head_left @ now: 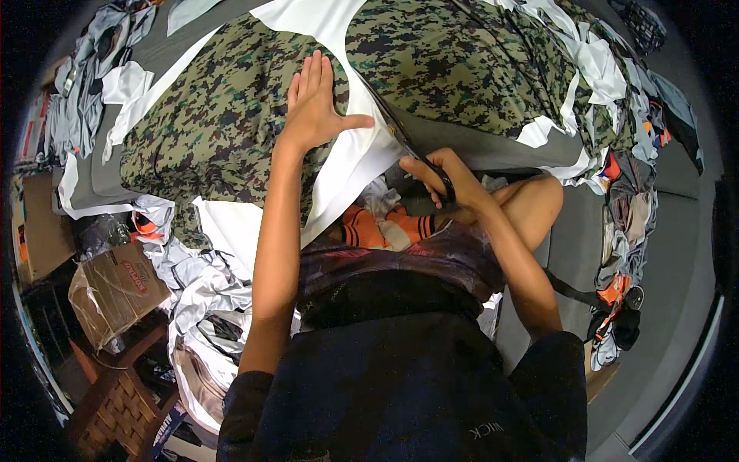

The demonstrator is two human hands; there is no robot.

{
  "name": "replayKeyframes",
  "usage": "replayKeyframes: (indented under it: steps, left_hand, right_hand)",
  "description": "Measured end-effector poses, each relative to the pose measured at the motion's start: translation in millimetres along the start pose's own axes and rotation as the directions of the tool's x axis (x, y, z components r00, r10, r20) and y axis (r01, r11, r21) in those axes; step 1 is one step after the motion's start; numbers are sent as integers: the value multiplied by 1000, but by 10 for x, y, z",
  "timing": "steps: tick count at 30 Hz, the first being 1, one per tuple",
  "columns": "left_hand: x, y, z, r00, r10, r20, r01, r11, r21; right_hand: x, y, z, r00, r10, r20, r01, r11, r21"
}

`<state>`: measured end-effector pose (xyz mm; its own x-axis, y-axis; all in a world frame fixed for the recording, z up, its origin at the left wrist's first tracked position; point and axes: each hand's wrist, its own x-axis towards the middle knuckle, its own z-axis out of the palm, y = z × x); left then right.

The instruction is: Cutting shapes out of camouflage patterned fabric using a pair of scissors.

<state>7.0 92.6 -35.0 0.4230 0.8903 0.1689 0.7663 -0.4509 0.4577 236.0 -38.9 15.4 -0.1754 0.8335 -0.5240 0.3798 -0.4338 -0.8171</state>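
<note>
Camouflage fabric [215, 108] is spread over a grey surface [668, 231], with white sheet material [339, 189] beneath and between its pieces. My left hand [314, 108] lies open on the camouflage piece, fingers extended and thumb over the white strip. My right hand [439, 177] grips black-handled scissors [392, 123], whose blades point up and left along the white strip, beside the edge of the right-hand camouflage piece [454, 69]. Part of the blades is hard to make out against the fabric. My crossed legs are below the scissors, with orange striped cloth [389, 227] between them.
At the lower left are cardboard boxes [115, 292], a dark woven wooden item [115, 416] and heaped white fabric [204, 300]. Grey garments [92, 100] lie at the upper left. Mixed scraps and clothing [623, 254] line the right side, near my right arm.
</note>
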Motion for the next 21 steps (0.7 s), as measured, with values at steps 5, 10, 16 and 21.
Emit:
replayKeyframes:
  steps: [5, 10, 16, 21]
  left_hand:
    - [0, -5, 9, 1000, -4, -2, 4, 1000, -6]
    - [0, 7, 9, 1000, -6, -4, 6, 1000, -11]
    - [-78, 2, -41, 999, 2, -34, -4, 999, -49]
    - [-544, 59, -269, 994, -34, -106, 15, 985, -172]
  right_hand:
    - [-20, -14, 4, 1000, -9, 5, 9, 1000, 15]
    - [-99, -121, 22, 1000, 27, -16, -26, 1000, 12]
    - [-287, -99, 2, 997, 10, -71, -12, 999, -30]
    - [-507, 205, -132, 886, -204, -417, 143, 975, -172]
